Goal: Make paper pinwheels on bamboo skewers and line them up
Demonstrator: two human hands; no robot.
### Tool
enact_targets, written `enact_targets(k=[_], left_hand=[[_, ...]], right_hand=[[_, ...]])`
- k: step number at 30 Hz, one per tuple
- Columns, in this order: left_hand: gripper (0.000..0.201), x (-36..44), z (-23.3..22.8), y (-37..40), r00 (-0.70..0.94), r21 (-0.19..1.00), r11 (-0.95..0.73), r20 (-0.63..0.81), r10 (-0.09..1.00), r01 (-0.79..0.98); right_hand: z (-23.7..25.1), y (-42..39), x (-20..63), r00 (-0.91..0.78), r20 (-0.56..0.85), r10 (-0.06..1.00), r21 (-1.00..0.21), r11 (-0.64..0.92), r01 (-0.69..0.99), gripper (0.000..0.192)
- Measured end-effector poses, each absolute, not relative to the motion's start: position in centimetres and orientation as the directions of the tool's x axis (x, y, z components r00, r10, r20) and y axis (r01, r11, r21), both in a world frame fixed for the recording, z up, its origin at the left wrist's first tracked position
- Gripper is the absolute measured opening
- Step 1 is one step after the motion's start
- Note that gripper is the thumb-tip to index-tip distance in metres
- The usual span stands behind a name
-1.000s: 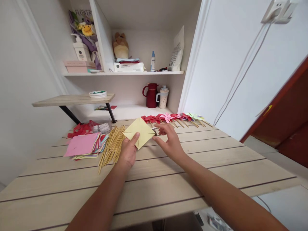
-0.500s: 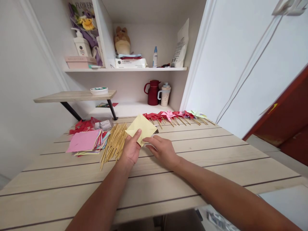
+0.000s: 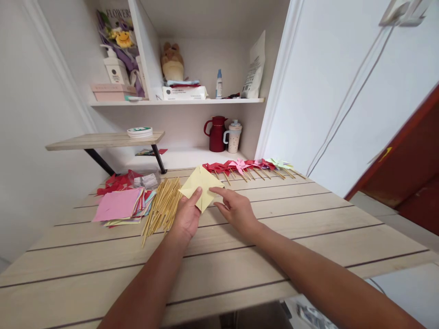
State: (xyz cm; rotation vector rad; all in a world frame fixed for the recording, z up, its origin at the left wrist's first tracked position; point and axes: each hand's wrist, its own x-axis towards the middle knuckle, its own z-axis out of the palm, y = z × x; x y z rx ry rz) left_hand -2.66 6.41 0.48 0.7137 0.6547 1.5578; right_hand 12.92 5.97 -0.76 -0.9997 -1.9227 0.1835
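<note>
Head view, left hand [image 3: 187, 214] fingers pinching yellow paper [image 3: 201, 185] standing on a corner, right hand [image 3: 236, 209] fingers spread beside it

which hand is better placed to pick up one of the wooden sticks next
Probably the left hand: it lies right beside the wooden sticks, though it pinches the yellow paper. The right hand is farther away.
</note>
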Motion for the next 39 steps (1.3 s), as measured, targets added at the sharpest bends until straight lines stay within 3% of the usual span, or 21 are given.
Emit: enact_targets(k=[6,14,19,27,39], left_hand=[[0.047,-2.4,0.6,6.3,-0.057,0.773,-0.119,0.107,0.993,-0.623],[0.052,-2.4,0.4,6.1,-0.027,0.839,-0.117,0.121,0.992,-0.531],[0.050,-2.0,0.4,5.9,0.024,0.870,-0.111,0.140,0.990,-0.481],[0.042,-2.1,0.5,6.1,0.069,0.827,-0.064,0.122,0.990,-0.558],[0.039,-1.8,0.1,6.3,0.068,0.817,-0.026,0.080,0.995,-0.576]], right_hand=[[-1.6,5.4,12.2,-0.326,0.642,0.694,-0.426,0.676,0.602,0.028],[0.0,6.0,12.9,-0.090,0.703,0.706,-0.606,0.661,0.442,0.015],[0.7,5.9,12.9,-0.053,0.655,0.754,-0.683,0.620,0.386,0.015],[0.8,6.0,12.7,0.022,0.530,0.848,-0.803,0.494,0.334,0.014],[1.2,6.0,13.0,0.061,0.498,0.865,-0.843,0.466,0.269,0.017]])
